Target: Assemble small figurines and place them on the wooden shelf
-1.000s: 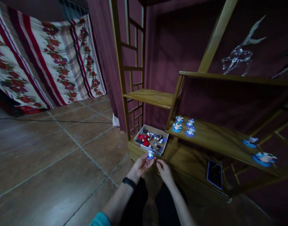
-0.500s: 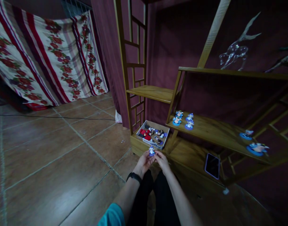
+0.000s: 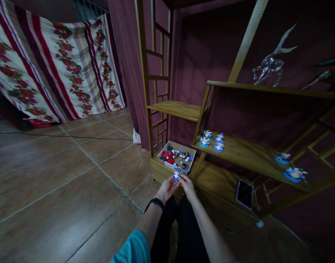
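Observation:
Between both hands, just in front of the box, I hold a small purple-and-white figurine (image 3: pixel 176 175) upright on its purple base. My left hand (image 3: pixel 167 188) has its fingers closed around the figurine's lower left side. On the other side, my right hand (image 3: pixel 187 185) pinches the base with its fingertips. Beyond them, a shallow cardboard box (image 3: pixel 167 166) holds several more figurines, red, black, white and purple, lying in a jumble. To the right, several figurines on blue and purple bases, such as this purple one (image 3: pixel 219 146), stand at the left end of the middle shelf (image 3: pixel 246 155).
Two blue-based figurines (image 3: pixel 295 174) stand at that shelf's right end. A phone or tablet (image 3: pixel 244 194) lies on the bottom shelf. A clear deer ornament (image 3: pixel 270 67) stands on the upper shelf. A thin cable (image 3: pixel 101 138) crosses the tiled floor at left.
The view has shifted slightly, so the shelf's right side sits a little further left. Both hands keep the figurine in nearly the same place.

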Available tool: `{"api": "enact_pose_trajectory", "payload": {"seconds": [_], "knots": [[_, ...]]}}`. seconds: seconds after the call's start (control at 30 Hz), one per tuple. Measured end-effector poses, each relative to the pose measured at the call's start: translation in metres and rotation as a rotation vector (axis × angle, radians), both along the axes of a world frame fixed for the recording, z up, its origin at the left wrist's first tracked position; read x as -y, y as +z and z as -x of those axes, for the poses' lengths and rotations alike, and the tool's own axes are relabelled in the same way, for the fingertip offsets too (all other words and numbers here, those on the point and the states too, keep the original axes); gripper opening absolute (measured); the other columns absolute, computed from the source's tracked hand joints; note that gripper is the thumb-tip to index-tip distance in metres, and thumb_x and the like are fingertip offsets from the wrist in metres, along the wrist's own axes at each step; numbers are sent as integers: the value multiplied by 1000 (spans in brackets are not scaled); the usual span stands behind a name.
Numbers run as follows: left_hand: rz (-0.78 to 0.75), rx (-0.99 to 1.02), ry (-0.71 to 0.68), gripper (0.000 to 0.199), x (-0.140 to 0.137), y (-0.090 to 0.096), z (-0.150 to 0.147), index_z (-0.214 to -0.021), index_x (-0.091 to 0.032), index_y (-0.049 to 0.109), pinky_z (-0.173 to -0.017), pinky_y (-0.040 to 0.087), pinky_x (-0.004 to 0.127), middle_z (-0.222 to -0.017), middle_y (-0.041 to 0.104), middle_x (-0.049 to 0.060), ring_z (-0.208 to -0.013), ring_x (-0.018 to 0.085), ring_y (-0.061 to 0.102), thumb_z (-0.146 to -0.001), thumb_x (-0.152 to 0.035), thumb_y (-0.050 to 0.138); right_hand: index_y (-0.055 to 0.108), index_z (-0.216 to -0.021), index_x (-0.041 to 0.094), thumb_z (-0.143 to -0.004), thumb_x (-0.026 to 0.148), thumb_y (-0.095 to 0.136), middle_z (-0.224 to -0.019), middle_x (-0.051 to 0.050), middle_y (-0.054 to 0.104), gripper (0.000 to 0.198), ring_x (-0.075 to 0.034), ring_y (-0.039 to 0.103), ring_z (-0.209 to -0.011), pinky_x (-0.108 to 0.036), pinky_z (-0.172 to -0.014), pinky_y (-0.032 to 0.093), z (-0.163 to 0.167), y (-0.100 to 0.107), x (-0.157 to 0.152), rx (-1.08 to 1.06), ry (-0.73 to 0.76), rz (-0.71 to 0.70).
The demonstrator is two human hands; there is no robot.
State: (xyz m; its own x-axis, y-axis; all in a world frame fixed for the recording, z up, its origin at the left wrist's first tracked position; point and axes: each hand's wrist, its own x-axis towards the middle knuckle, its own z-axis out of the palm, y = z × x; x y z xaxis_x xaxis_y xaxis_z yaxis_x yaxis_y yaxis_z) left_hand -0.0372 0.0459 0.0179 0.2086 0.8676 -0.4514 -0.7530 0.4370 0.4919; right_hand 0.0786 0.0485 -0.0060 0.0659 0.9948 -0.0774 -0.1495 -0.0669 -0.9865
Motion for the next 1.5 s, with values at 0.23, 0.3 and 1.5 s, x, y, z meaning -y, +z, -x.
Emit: {"api": "enact_pose_trajectory", "payload": {"seconds": [0.23,0.3,1.5], "knots": [[23,-11,5,10,0,-2,-6,-86,-8,59,-64,52,22,-70,64,8,-58,11,62,-83,-16,53,68,-92,19,-58,46,69,-92,-6,70,44,-23,64,-86,-35,-75,50,-1,3,2,-87,-14,37],[16,-3,22,10,3,-2,-8,-86,-8,59,-65,52,22,-70,64,8,-59,12,62,-83,-16,54,68,-90,18,-57,45,70,-90,-6,70,42,-22,64,-83,-33,-73,50,-1,6,5,-120,-18,46],[-18,35,-14,14,0,-18,-5,-96,-12,55,-71,54,28,-80,65,8,-69,14,66,-82,-16,55,66,-71,21,-56,39,72,-71,-1,66,24,-17,59,-66,-28,-63,45,-5,6,8,-201,-66,52]]}}
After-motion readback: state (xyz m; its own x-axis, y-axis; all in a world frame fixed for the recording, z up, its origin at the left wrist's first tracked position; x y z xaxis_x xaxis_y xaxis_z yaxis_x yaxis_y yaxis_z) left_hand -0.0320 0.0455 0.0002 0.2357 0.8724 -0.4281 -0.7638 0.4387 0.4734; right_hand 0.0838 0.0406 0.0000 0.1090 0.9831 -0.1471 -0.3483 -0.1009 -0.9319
